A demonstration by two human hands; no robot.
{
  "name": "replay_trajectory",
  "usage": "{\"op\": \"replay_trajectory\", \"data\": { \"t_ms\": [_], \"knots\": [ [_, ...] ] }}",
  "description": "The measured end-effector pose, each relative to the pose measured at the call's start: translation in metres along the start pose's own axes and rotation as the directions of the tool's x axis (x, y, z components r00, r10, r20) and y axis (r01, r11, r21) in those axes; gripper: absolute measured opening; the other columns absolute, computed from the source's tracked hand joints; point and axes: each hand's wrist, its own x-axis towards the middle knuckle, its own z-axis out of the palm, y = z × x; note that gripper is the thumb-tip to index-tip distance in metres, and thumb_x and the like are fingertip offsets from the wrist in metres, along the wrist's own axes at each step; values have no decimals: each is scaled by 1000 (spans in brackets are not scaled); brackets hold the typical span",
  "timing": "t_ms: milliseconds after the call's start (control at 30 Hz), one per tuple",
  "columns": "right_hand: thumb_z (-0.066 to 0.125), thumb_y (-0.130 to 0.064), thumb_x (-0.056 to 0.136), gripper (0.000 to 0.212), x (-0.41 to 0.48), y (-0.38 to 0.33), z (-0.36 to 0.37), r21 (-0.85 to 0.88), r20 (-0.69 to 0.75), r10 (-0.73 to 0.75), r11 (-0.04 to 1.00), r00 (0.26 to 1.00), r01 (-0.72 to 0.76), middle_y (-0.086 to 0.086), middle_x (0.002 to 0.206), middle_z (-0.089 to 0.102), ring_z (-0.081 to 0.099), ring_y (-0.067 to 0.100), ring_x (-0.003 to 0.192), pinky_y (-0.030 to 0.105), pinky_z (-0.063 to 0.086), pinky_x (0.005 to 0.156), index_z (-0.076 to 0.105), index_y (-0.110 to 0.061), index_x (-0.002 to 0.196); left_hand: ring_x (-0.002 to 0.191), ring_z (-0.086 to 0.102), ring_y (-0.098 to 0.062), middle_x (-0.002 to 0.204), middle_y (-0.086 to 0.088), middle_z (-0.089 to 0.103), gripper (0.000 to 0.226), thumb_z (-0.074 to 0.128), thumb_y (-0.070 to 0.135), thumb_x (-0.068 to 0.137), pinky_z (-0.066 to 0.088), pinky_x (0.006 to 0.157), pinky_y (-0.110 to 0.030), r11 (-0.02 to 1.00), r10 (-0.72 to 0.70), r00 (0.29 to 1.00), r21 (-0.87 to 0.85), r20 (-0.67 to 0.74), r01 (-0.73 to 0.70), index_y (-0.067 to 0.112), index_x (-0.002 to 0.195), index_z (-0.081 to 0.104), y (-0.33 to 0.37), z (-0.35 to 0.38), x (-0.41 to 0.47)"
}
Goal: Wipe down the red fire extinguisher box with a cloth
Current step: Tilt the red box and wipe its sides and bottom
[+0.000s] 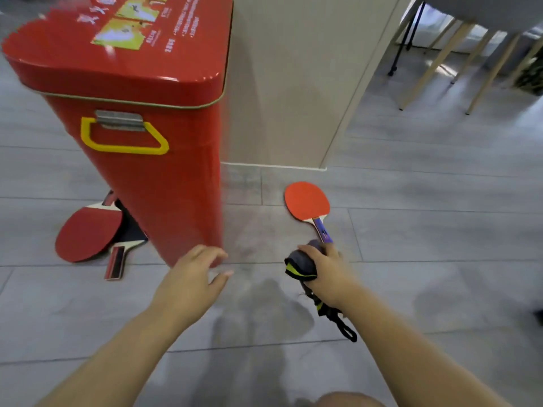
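We judge wiping not yet begun: the red box (141, 165) stands on the floor (426, 236), ahead-left. Our right hand (324, 273) clutches the bunched cloth (300, 263); our left hand (191, 279), fingers loosely open, holds nothing. Next, the cloth must reach the box's side.

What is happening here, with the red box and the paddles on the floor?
A person faces the red fire extinguisher box, standing on the floor beside a pillar. The right hand grips a bunched dark cloth with yellow trim; the left hand, fingers relaxed, reaches toward the box's lower corner. The cloth is not yet on the box. One table tennis paddle lies beyond the right hand, two more paddles by the box's left side.
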Motion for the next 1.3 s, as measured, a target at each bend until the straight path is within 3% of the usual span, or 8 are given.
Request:
{"op": "replay_trajectory", "data": {
  "t_ms": [267,533,733,933,1000,1100,1200,1300],
  "knots": [
    [67,-38,79,84,4,45,24,-125,219,182,980,959,-157,8,155,8,23,37,134,50,40,102,16,-39,146,106,55,-11,110,11,55,26,61,37,87,43,85,-25,999,-10,989,54,149,2,26,110,61,15,32,6],
    [60,-37,90,48,11,-18,-68,84,-224,-185,974,957,208,-3,136,47,46,21,120,32,41,95,48,-24,135,84,56,-1,93,21,56,25,58,48,83,50,73,-24,985,169,984,57,-62,-166,29,99,64,51,-44,15],
    [61,-48,85,56,10,-90,-153,-40,-538,-505,815,674,579,1,123,57,51,19,113,28,39,97,54,-17,130,90,52,0,94,10,62,31,52,43,84,31,84,2,943,316,910,193,-269,-271,19,98,67,77,-129,12],
    [55,-63,72,83,25,-152,-204,-404,-499,-784,587,368,702,18,139,42,40,32,123,42,35,102,34,-25,142,89,53,-24,95,-8,59,31,65,35,82,37,87,-29,901,416,684,370,-599,-224,9,98,66,76,-179,14],
    [60,-65,67,90,36,-168,-215,-513,-424,-840,531,339,674,19,145,35,36,39,129,51,36,103,27,-31,143,104,44,-24,106,-10,51,53,60,53,76,26,92,-29,971,190,691,236,-698,-29,16,113,58,71,-192,20],
    [62,-73,62,100,52,-181,-226,-574,-310,-875,485,373,660,17,152,26,25,43,138,57,33,106,20,-38,145,125,30,-14,133,-1,38,77,52,75,66,20,96,-23,973,-225,763,-178,-605,146,39,132,38,66,-202,32],
    [42,-82,65,93,59,-183,-232,-571,-218,-889,451,402,686,12,153,29,26,42,139,59,33,106,17,-41,145,104,51,2,129,13,44,78,56,65,70,37,77,-1,849,-309,839,-528,-448,30,39,139,33,68,-201,45],
    [41,-78,70,88,61,-181,-228,-564,-222,-895,442,388,698,13,150,35,33,41,136,54,31,108,23,-34,144,102,57,-4,125,14,51,64,57,55,74,45,70,-6,828,-274,834,-558,-479,-49,40,134,39,66,-194,51]
  ]
}}
